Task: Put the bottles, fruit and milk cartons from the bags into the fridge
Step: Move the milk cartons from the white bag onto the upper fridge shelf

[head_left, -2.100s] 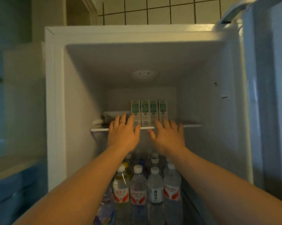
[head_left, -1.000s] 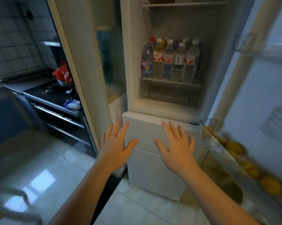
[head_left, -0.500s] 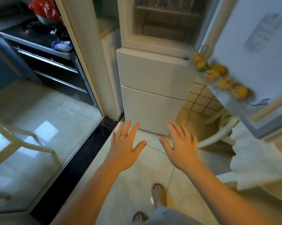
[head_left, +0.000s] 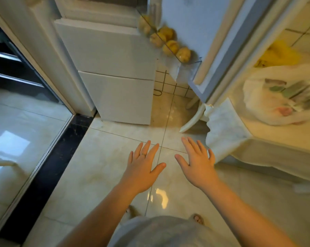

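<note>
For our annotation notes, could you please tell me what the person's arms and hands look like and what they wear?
The left forearm and right forearm are bare, with no sleeve, watch or bracelet in view. The left hand wears a thin pale ring on one finger; the right hand shows no ring. Neither hand is gloved.

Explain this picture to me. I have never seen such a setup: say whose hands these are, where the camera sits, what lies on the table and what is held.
There is no machine: a person wears a camera on the head, looking down. The left hand and right hand hover open over the floor tiles, holding nothing. Yellow fruit sits in a shelf of the open fridge door. On the table at the right lie a white bag, with blurred packages inside, and a yellow bag.
</note>
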Demonstrator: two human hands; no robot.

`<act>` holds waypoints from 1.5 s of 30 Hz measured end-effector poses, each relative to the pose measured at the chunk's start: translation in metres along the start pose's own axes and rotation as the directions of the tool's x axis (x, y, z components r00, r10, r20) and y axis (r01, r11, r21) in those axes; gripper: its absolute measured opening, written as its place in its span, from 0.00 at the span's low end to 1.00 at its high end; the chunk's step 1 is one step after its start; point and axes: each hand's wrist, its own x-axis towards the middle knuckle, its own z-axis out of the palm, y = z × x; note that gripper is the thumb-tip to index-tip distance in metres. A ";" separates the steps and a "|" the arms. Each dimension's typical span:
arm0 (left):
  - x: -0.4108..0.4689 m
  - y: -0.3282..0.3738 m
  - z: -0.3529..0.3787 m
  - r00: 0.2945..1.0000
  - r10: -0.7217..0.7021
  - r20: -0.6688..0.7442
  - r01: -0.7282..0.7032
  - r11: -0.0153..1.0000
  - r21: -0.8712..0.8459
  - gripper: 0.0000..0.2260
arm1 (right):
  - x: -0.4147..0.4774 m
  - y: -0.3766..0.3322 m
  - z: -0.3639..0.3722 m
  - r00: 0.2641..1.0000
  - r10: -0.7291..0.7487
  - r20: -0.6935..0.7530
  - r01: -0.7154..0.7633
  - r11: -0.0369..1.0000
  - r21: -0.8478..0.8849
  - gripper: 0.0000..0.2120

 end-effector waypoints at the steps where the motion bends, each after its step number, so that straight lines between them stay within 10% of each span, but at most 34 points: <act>1: 0.002 0.019 0.012 1.000 0.005 0.016 -0.005 1.000 0.004 0.32 | -0.004 0.021 -0.005 1.000 0.008 -0.004 -0.008 1.000 0.015 0.31; 20: 0.079 0.351 0.176 0.972 0.194 0.130 -0.198 0.980 0.024 0.31 | -0.064 0.397 -0.127 0.956 0.252 -0.152 -0.220 0.954 0.204 0.29; 45: 0.427 0.502 0.091 0.875 0.431 -0.220 -0.378 0.893 0.245 0.14 | 0.212 0.518 -0.284 0.888 0.218 -0.405 -0.186 0.976 0.116 0.30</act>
